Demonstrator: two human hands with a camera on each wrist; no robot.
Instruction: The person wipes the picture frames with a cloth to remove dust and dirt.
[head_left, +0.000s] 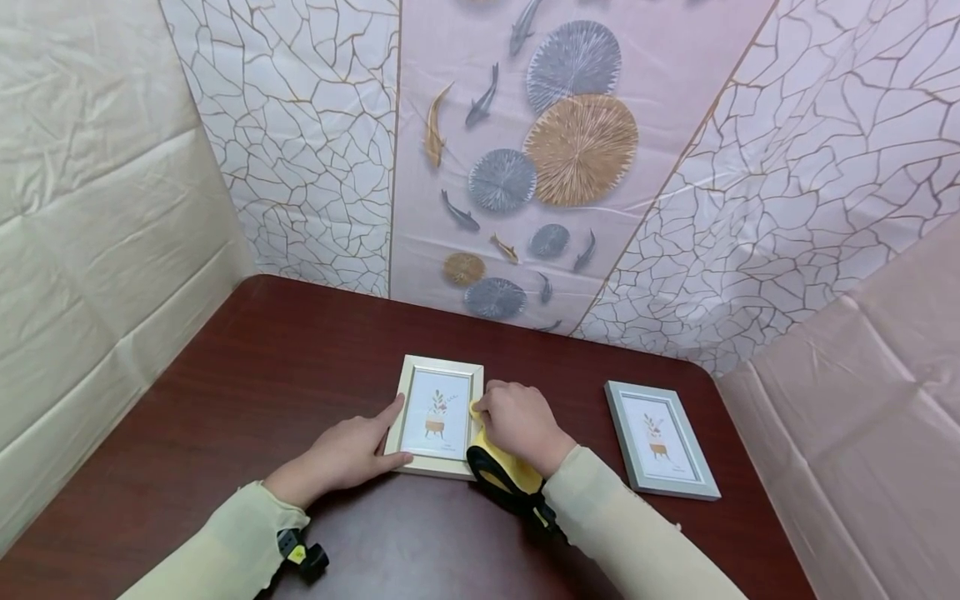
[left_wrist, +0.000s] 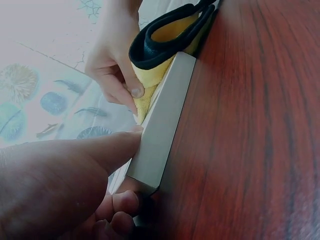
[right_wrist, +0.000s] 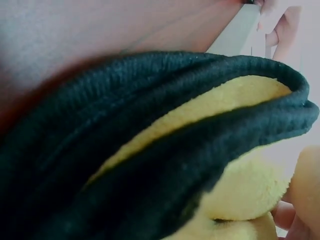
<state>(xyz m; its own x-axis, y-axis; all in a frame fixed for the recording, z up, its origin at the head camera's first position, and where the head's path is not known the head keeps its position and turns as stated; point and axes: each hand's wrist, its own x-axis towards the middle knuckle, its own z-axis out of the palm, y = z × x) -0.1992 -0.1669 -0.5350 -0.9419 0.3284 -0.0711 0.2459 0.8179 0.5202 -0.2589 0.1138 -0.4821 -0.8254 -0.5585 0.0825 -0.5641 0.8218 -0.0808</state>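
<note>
A cream picture frame (head_left: 433,417) with a potted-plant print lies on the dark red table. My left hand (head_left: 347,457) grips its left side, with the thumb on the near edge and the fingers by the left edge; in the left wrist view, the thumb (left_wrist: 117,150) touches the frame's pale side. My right hand (head_left: 522,421) pinches a yellow cloth (head_left: 517,472) with black edging against the frame's right border. Bunched folds of that cloth (right_wrist: 255,185) fill much of the right wrist view and hide most of the frame there.
A grey-blue picture frame (head_left: 663,442) with a similar print lies to the right, beyond my right forearm. Patterned fabric (head_left: 495,179) hangs behind the table's (head_left: 315,342) far edge, and plain pale fabric hangs at both sides.
</note>
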